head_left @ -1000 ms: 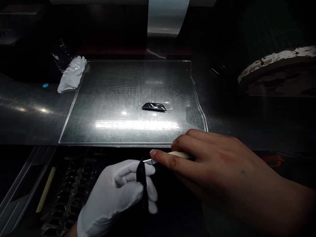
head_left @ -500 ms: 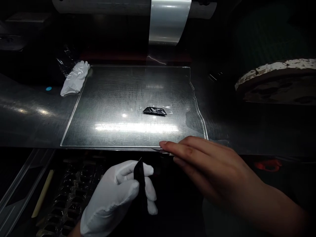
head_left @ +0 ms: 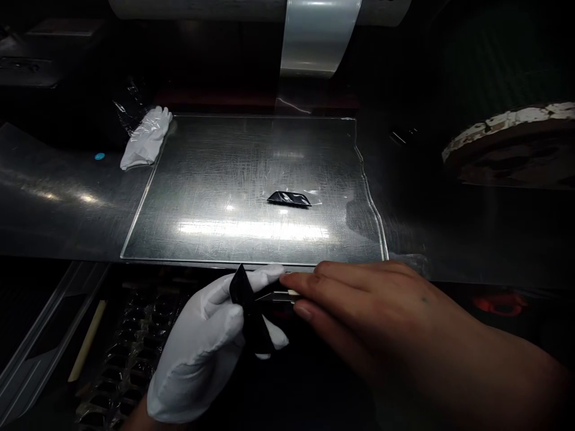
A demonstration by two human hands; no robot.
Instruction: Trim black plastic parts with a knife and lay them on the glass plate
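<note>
"Holding what, is the left hand [head_left: 193, 353]?"

"A narrow black piece [head_left: 254, 320]. The hand wears a white glove and is clamped on it, thumb on the near side, fingers behind. The piece leans, its pointed top above the thumb, its lower end down to the right across the fingers."

"And the right hand [head_left: 359, 299]?"

"Bare, closed on a slim blade [head_left: 278, 297], with a bit of pale handle showing at the fingertips. The blade points left at the black piece's right side; I can't tell if the tip touches."

"What's lower left?"

"Rows of dark parts in clear packaging [head_left: 121, 365], with 1 pale stick [head_left: 87, 341] beside them. A red object [head_left: 501, 303] sits right, beyond the wrist."

"Farther off?"

"A scratched clear sheet [head_left: 224, 173] on the table [head_left: 58, 221]. On it lies 1 dark part in film [head_left: 290, 199], well apart from both hands. A loose white glove [head_left: 147, 139] lies at the sheet's far left corner, and a blue dot [head_left: 99, 156] is left of that."

"At the very back?"

"A pale strip [head_left: 318, 39] hanging by a long roller [head_left: 202, 9]."
</note>
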